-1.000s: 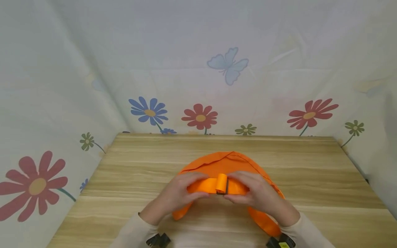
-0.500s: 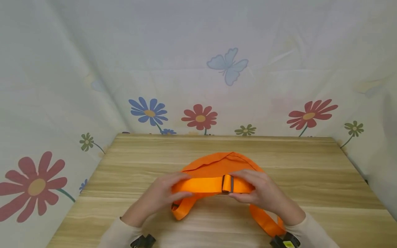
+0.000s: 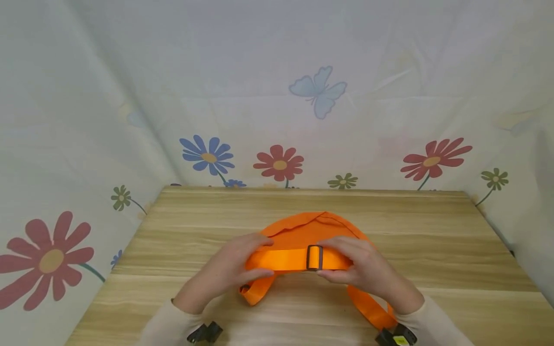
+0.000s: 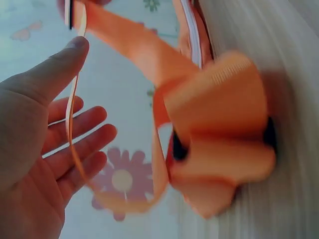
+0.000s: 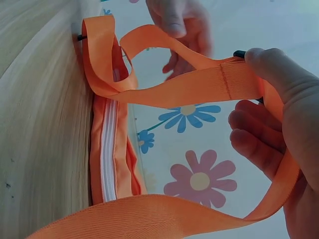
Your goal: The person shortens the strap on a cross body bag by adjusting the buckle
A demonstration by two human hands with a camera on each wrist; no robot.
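Observation:
An orange zippered bag (image 3: pixel 298 236) lies on the table, its webbing strap (image 3: pixel 283 260) raised across the front. A dark slider buckle (image 3: pixel 308 258) sits on the strap, webbing flat through it. My right hand (image 3: pixel 368 264) holds the strap at the slider's right side, thumb by the buckle in the right wrist view, fingers curled beneath. My left hand (image 3: pixel 220 269) is at the strap's left part. In the left wrist view the strap's edge runs between its thumb and extended fingers (image 4: pixel 84 142), without a firm grip. The bag's white zipper (image 5: pixel 108 149) shows in the right wrist view.
Loose strap loops hang toward the wooden table (image 3: pixel 195 216) at the bag's left and right. Behind the table is a white cloth (image 3: pixel 242 110) printed with flowers and a butterfly. Dark wrist devices (image 3: pixel 396 335) sit on both sleeves.
The webbing bulge at the slider has flattened, and the strap is drawn out wider. My left hand moved left along it, then slightly back right. The right hand stays at the slider.

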